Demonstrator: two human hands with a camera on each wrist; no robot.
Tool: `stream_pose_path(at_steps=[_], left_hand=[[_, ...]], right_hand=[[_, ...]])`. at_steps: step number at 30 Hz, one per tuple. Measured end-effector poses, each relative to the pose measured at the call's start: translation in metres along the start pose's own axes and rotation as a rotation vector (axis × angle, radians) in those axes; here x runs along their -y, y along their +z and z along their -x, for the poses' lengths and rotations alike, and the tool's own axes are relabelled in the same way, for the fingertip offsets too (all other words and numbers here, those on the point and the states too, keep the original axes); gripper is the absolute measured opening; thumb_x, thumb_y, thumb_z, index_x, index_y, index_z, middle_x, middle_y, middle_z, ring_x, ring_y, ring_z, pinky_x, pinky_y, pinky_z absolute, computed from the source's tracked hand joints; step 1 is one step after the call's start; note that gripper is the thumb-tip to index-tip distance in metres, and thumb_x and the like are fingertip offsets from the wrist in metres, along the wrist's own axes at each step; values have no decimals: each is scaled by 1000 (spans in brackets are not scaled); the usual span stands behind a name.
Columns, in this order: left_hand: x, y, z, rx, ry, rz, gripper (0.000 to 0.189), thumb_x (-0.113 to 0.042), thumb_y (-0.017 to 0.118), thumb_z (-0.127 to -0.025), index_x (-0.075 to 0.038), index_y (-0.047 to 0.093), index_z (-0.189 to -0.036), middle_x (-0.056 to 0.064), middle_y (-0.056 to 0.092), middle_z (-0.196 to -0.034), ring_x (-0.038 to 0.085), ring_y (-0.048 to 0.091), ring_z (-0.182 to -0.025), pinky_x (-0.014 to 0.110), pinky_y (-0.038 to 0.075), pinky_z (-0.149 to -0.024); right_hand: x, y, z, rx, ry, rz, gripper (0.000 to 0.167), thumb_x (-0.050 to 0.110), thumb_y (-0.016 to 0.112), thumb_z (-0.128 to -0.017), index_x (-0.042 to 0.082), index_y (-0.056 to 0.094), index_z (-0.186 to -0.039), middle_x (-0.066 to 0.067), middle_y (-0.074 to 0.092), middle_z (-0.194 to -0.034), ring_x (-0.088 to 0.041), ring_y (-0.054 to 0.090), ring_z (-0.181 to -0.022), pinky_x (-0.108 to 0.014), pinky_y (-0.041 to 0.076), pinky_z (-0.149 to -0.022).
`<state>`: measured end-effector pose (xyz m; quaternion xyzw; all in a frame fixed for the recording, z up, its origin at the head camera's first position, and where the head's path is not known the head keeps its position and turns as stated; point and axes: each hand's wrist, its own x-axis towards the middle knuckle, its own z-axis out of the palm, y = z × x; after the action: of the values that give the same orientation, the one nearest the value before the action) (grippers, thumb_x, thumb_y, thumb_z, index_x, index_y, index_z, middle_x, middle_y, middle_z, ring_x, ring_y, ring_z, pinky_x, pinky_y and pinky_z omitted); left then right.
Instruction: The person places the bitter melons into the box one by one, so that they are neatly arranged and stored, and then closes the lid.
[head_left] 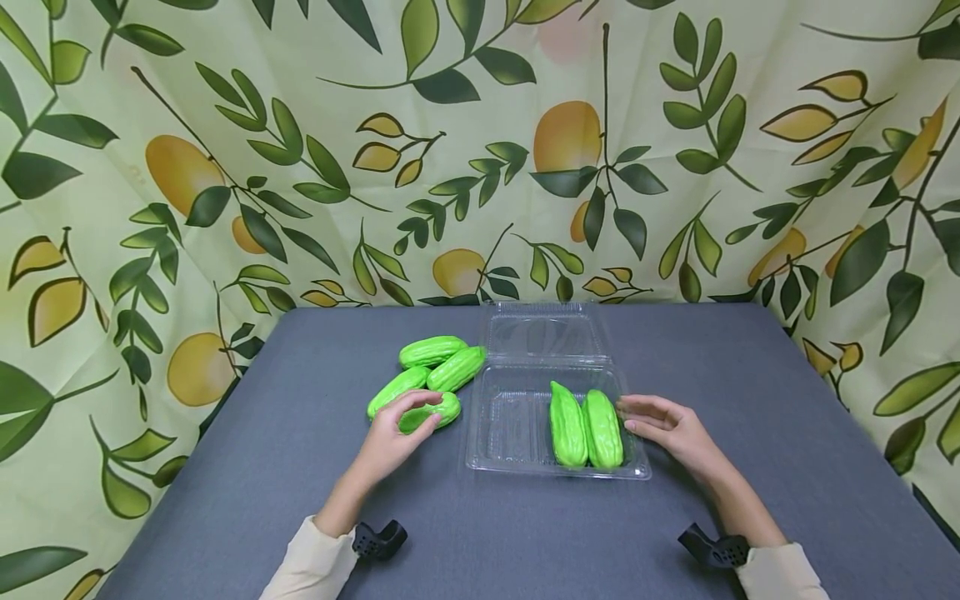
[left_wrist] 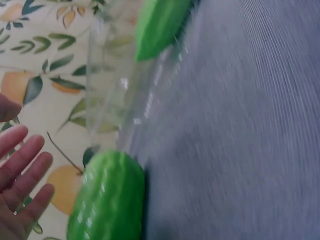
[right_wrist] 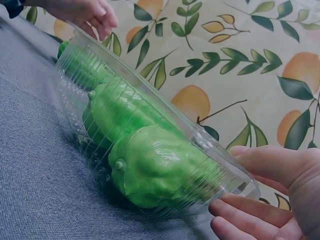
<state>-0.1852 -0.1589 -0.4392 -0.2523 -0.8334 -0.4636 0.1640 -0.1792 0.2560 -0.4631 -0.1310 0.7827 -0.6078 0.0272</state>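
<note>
Two green bitter melons (head_left: pixel 568 425) lie side by side in the right half of a clear plastic clamshell box (head_left: pixel 506 462), whose lid (head_left: pixel 543 329) is folded back. My right hand (head_left: pixel 667 429) is at the box's right edge. In the right wrist view its thumb (right_wrist: pixel 270 162) and extended fingers touch the rim and side wall. Several more bitter melons (head_left: pixel 453 368) lie left of the box. Over the nearest one, a bitter melon (head_left: pixel 448 408), hovers my left hand (head_left: pixel 397 429). In the left wrist view its fingers (left_wrist: pixel 30 172) are spread apart, holding nothing.
A dark grey cloth (head_left: pixel 525 533) covers the table. Behind it hangs a curtain (head_left: pixel 480 167) printed with leaves and fruit. Each wrist wears a black device, such as the left device (head_left: pixel 378 540).
</note>
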Motion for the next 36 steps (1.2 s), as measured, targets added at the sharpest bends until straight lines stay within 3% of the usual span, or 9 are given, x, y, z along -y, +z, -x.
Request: stream_pose_path(at_steps=[5, 9, 25, 28, 31, 34, 36], left_hand=[[17, -3, 1, -52, 121, -95, 30, 0, 74, -78, -2, 69, -107, 10, 72, -105, 29, 64, -105, 16, 43, -101], [29, -6, 3, -62, 170, -120, 35, 3, 77, -73, -2, 69, -107, 12, 72, -105, 31, 63, -103, 7, 38, -103], [41, -13, 5, 16, 78, -151, 45, -3, 82, -70, 0, 66, -111, 16, 70, -112, 33, 62, -111, 2, 30, -106], [42, -13, 7, 41, 60, -168, 47, -3, 83, -69, -2, 66, -113, 15, 69, -114, 33, 62, -112, 9, 37, -106], [42, -15, 8, 75, 33, -195, 51, -3, 83, -68, -2, 65, -115, 14, 69, -116, 34, 61, -114, 25, 45, -105], [41, -17, 8, 113, 2, -220, 54, -5, 84, -68, -3, 64, -118, 14, 69, -119, 33, 61, -117, 41, 47, -102], [41, -19, 8, 136, -20, -228, 56, -5, 84, -68, -3, 64, -120, 13, 68, -120, 33, 60, -119, 44, 46, -102]], right_hand=[[1, 1, -1, 0, 4, 5, 46, 11, 65, -91, -13, 51, -127, 27, 66, -107, 10, 64, -99, -10, 52, -82], [1, 2, -2, 8, 5, 12, 46, 10, 64, -91, -14, 49, -128, 28, 66, -107, 10, 64, -100, -9, 52, -82], [2, 1, -3, 6, 19, 33, 48, 13, 65, -91, -11, 50, -130, 28, 65, -108, 11, 63, -99, -10, 52, -82], [2, 1, -2, 7, 19, 33, 48, 13, 65, -91, -12, 50, -130, 28, 65, -108, 11, 63, -100, -10, 52, -81], [1, 1, 0, 11, 27, 40, 48, 14, 64, -92, -11, 50, -130, 28, 64, -108, 11, 63, -100, -10, 52, -81], [1, 1, 1, 11, 32, 39, 48, 14, 64, -92, -11, 50, -130, 28, 64, -108, 12, 63, -99, -10, 52, -81], [1, 1, 1, 10, 34, 37, 48, 14, 64, -92, -10, 50, -130, 28, 65, -108, 12, 63, -99, -10, 52, -81]])
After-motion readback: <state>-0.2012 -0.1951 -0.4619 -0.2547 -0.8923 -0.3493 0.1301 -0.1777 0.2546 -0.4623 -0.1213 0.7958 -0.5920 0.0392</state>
